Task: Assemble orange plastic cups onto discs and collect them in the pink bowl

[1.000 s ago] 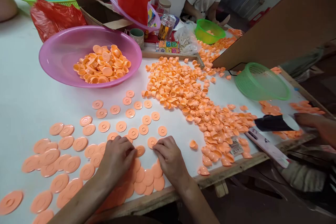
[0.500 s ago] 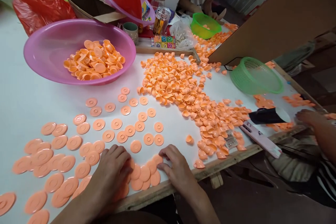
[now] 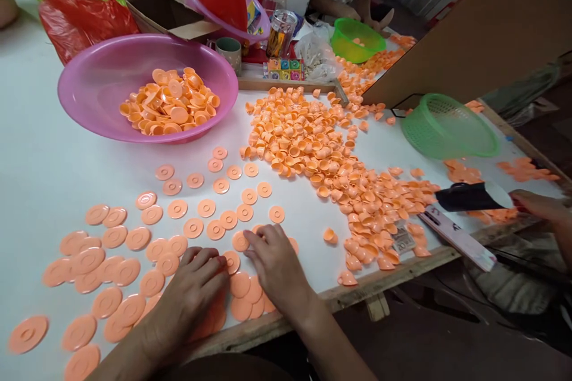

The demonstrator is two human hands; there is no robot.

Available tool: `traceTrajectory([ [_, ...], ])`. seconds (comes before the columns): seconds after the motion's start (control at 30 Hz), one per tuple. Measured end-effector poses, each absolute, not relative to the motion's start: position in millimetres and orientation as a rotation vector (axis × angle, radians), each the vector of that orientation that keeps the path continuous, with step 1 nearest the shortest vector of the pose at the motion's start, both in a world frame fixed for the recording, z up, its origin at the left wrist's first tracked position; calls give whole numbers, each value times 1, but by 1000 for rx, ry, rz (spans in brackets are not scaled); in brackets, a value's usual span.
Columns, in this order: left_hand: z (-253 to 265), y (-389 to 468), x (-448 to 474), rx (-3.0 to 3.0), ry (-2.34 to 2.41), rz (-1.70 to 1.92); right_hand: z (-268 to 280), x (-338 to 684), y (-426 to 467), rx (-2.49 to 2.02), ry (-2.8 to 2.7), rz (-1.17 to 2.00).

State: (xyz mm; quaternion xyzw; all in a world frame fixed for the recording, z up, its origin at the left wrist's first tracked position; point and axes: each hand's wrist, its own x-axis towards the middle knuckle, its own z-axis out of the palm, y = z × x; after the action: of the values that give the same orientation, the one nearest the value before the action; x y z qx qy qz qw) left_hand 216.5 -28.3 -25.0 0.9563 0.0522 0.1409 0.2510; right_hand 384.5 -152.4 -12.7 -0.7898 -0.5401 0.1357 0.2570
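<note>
I'm watching over the headset feed, and the right hand (image 3: 279, 268) is the one making the news: half a second ago it sits low by the near edge, and now it is farther out across the table (image 3: 308, 214), fingertips at the edge of a flat disc (image 3: 240, 241). Thumb and forefinger stand apart there, and I see nothing pinched between them; whether the fingertips press on the disc, I can't tell. The left hand (image 3: 199, 283) has barely shifted, fingers curled close together, with another disc (image 3: 231, 262) right at its fingertips; its palm side is hidden from me, so I can't call whether it grips anything. What this means for the work, as I judge it: the reach has gone from the overlapping discs (image 3: 241, 294) at the near edge to the loose ones beyond, so attention is on single discs. The discs spread to the left (image 3: 89, 261) look unchanged, lying flat, some overlapping. To the far right of the hands, the heap of little cups (image 3: 308, 131) looks untouched, and so does the far-left pink bowl (image 3: 89, 101) with its orange pieces (image 3: 172, 101). Over on the right, a co-worker's hand (image 3: 538, 205) stays well apart from both.
</note>
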Motion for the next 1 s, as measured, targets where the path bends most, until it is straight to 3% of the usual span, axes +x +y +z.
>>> traceTrajectory([
  [0.4,-25,-5,185,2692,450,294,-21,381,-149,-1940,-1430,325],
  [0.63,-25,-5,184,2536,516,244,-11,359,-175,-2126,-1445,600],
  [0.8,-22,-5,191,2378,417,448,-6,350,-173,-2003,-1197,785],
  [1.0,-35,-2,183,2620,388,517,-10,370,-183,-2025,-1313,363],
])
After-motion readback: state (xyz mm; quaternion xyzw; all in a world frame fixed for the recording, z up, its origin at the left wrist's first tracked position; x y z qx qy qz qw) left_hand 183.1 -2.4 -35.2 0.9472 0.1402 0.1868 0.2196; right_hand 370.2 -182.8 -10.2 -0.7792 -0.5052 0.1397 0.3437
